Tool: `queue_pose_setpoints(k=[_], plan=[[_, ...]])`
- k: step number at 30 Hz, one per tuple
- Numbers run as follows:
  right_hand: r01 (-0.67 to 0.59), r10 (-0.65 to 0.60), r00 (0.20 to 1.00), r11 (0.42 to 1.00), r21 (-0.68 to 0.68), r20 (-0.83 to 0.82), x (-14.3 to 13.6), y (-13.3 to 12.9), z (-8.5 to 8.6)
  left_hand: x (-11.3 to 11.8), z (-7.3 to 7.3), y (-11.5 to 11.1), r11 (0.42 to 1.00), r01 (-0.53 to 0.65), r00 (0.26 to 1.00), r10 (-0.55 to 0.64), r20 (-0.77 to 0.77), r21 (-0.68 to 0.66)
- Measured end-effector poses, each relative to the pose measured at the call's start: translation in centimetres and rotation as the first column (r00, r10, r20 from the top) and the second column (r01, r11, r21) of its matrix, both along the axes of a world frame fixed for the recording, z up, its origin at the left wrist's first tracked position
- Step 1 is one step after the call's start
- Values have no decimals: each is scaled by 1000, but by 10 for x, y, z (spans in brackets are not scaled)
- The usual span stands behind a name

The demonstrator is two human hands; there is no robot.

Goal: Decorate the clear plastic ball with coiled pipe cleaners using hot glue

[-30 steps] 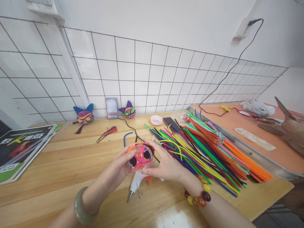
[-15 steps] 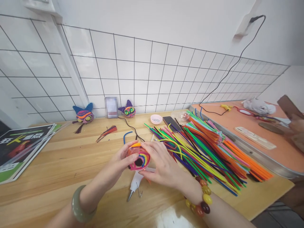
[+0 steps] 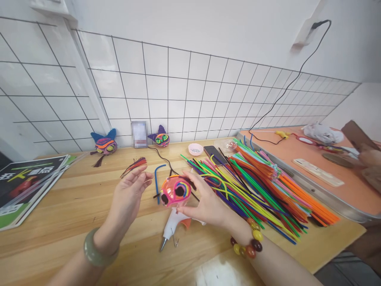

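Observation:
My right hand (image 3: 208, 204) holds a small pink ornament (image 3: 175, 191) with two black eye shapes and rainbow loops, gripping its right side between thumb and fingers. My left hand (image 3: 131, 192) is raised to the left of it, not touching it. Its thumb and fingertips are pinched together, and whether something thin is between them is too small to tell. Below the ornament a white glue gun (image 3: 171, 228) lies with its metal tip toward the lower left. A blue pipe cleaner (image 3: 156, 184) lies between my left hand and the ornament.
Colourful pipe cleaners (image 3: 253, 186) spread across the right of the wooden table (image 3: 59, 238). Behind stand two finished ornaments (image 3: 105, 145), a pink bowl (image 3: 195, 149) and a phone (image 3: 214, 155). Magazines (image 3: 29, 186) lie left. Another person's hand (image 3: 370, 157) shows at far right.
My left hand has let go of the ornament and moved left. The ornament, still in my right hand, has turned so both black eyes show.

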State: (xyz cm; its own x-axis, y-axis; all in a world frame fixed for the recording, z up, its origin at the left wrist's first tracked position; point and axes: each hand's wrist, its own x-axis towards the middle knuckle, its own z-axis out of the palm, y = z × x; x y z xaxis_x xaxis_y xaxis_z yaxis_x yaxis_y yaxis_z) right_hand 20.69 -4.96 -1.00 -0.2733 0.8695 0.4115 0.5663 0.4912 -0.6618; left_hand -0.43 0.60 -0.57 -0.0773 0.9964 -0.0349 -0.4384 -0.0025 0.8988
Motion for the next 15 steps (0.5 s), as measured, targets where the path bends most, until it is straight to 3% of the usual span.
queue_pose_setpoints(k=[2,6,11,15], plan=[[-35,16,980,995,-96,-198,2,6,-4,-2,-1,3,1000,-27,1000,27,0,3],[-194,83,830,970,-146,-551,6,20,-11,-3,-3,3,999,-21,1000,21,-13,30],[-282,56,690,939,-197,-722,9,28,-15,-3,-3,2,999,-17,999,18,-28,42],[-278,-12,595,935,-219,-804,10,30,-13,-2,1,2,999,-34,999,34,-22,22]])
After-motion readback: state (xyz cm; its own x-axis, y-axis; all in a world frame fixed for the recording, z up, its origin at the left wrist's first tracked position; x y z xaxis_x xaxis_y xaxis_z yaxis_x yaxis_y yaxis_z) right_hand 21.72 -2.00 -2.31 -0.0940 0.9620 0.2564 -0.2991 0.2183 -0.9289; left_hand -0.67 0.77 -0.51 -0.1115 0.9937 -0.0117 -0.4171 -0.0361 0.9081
